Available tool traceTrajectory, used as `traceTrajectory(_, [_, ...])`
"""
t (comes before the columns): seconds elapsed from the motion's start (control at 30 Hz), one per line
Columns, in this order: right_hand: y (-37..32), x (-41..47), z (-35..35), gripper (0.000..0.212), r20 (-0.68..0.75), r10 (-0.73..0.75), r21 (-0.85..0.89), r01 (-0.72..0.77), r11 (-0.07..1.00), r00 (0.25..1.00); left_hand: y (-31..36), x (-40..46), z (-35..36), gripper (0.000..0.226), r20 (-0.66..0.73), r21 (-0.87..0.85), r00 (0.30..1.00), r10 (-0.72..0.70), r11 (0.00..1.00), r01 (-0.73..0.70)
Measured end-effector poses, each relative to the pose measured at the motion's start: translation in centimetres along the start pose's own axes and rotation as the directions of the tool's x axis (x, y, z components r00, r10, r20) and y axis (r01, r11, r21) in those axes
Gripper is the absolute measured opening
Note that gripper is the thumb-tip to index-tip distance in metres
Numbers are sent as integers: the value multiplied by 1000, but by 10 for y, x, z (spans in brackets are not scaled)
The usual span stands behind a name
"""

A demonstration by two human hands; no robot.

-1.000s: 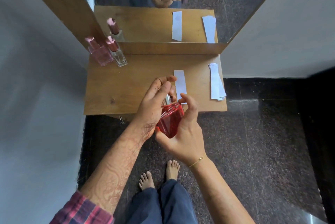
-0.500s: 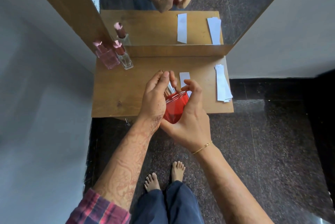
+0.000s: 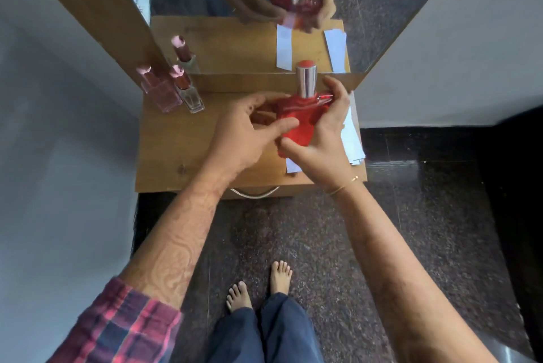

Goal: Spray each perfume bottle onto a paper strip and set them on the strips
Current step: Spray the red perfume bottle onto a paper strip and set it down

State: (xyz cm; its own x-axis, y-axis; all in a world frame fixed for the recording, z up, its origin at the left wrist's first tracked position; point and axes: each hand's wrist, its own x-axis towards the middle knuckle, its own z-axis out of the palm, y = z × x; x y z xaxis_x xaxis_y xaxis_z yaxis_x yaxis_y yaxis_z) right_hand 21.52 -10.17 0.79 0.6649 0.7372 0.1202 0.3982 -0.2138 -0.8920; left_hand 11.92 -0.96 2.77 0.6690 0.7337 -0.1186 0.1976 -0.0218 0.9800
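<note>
A red perfume bottle (image 3: 299,118) with a silver cap (image 3: 306,80) is upright above the wooden shelf (image 3: 182,145). My right hand (image 3: 320,139) wraps its right side and base. My left hand (image 3: 246,133) touches its left side with loosely curled fingers. A white paper strip (image 3: 292,165) lies under the bottle, mostly hidden, with only its near end showing. A pink perfume bottle (image 3: 158,89) and a clear bottle with a reddish cap (image 3: 188,90) stand at the shelf's back left.
A stack of white paper strips (image 3: 352,139) lies at the shelf's right edge, partly behind my right hand. A mirror (image 3: 241,4) rises behind the shelf and reflects hands, bottles and strips. A metal drawer handle (image 3: 255,194) hangs below the front edge. My bare feet stand on dark stone floor.
Both hands carried the red bottle forward from the shelf's front edge to over the paper strip. Its silver cap, earlier hidden by my left fingers, now stands clear.
</note>
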Motion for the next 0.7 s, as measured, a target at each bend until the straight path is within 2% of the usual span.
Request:
traceTrajectory(0.07, [8,9,-1,91,78,-23,27,21,999,997,3,12,-7,40,10,89,996,86,992,-86])
traceTrajectory(0.17, [23,23,-4,70,164,34,22,-39,999,986,-2,27,-12,44,41,187,992,123,974,-128])
traceTrajectory(0.27, [35,32,-4,47,155,81,-55,-73,996,985,-17,32,-11,44,18,184,988,154,971,-154])
traceTrajectory(0.43, [34,40,0,41,131,100,-61,-93,994,986,-35,31,-2,42,-105,160,972,212,968,-194])
traceTrajectory(0.5, [34,39,0,42,106,123,-18,-122,992,987,-36,32,2,40,-127,157,967,221,967,-200])
traceTrajectory(0.57, [36,29,-1,43,6,136,-12,-136,991,991,-36,34,6,40,-120,160,966,228,965,-208])
traceTrajectory(0.63, [41,10,-2,36,-146,95,-109,-112,988,985,-38,36,8,41,-114,149,971,211,970,-194])
traceTrajectory(0.67, [43,-3,-2,30,-170,72,-161,-100,982,983,-40,36,8,42,-112,140,973,201,973,-184])
traceTrajectory(0.7, [47,-15,-1,27,-122,45,-209,-71,975,991,-41,36,8,41,-112,129,975,191,976,-177])
